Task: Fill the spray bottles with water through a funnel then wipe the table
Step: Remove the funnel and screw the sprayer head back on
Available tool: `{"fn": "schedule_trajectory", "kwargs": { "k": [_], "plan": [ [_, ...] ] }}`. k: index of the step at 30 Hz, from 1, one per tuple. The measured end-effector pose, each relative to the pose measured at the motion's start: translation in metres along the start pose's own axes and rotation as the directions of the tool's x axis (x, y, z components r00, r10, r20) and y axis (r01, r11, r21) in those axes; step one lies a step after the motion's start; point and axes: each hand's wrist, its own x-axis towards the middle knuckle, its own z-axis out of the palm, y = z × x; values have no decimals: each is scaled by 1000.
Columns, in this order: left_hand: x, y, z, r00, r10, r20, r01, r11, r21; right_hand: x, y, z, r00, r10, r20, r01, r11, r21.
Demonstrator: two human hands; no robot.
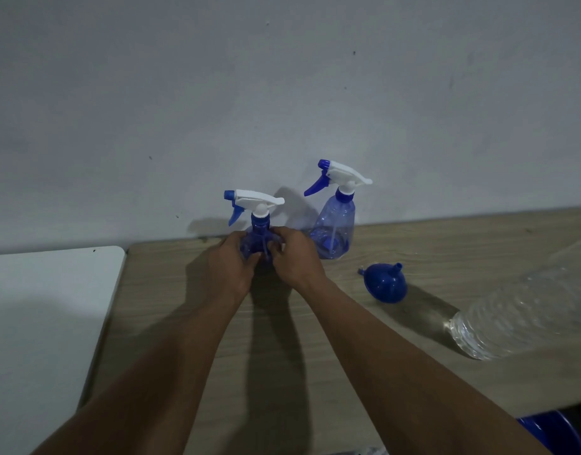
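Spray bottles are standing upright at the far side of the wooden table (414,244), close to the grey wall (282,93). Both are showing a translucent blue body, a blue collar and a white head with a blue trigger and nozzle facing left.

The left spray bottle (260,221) is sitting near the middle of the far edge, and the person is holding it with both hands. The left hand (231,264) is wrapping the left side of the body, its fingers curling round the plastic. The right hand (294,257) is doing the same on the right side, fingers bending round the body, so that the fingertips of the two hands are nearly meeting at the front. The spray head is sitting on the neck above the hands.

The right spray bottle (335,224) is standing just to the right and a little farther back, apart from the hands, with its dip tube showing through the body.

Nearer and further right, the blue funnel (385,284) is resting mouth-down on the wood, its spout pointing up and away. A large clear plastic bottle (518,316) is filling the right edge; I cannot tell whether it is standing or lying.

A white surface (46,307) is adjoining the table on the left. Something dark blue (551,435) is showing at the near right corner, too cut off to identify.
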Motion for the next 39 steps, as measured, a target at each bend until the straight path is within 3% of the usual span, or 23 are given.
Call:
{"fn": "schedule_trajectory", "kwargs": {
  "k": [4, 9, 13, 20, 28, 39],
  "plan": [
    [1, 3, 1, 1000, -22, 4, 22, 999, -28, 0, 0, -1, 1000, -7, 30, 7, 1000, -14],
    [3, 4, -3, 1000, -16, 0, 16, 995, 100, 1, 0, -3, 994, -33, 100, 36, 999, -21],
    [5, 7, 0, 999, -39, 17, 39, 998, 45, 1, -2, -6, 991, -28, 129, 31, 999, -21],
    [2, 6, -3, 1000, 10, 23, -13, 992, 124, -5, -8, -13, 982, -43, 185, 47, 999, -21],
    [-7, 4, -11, 1000, 21, 6, -22, 975, 221, -20, -8, -28, 975, 36, 220, -28, 999, -41],
    [-68, 29, 7, 998, 48, 44, -46, 998, -53, -79, -2, -91, 983, 104, 151, -100, 994, -35]
  ]
}}
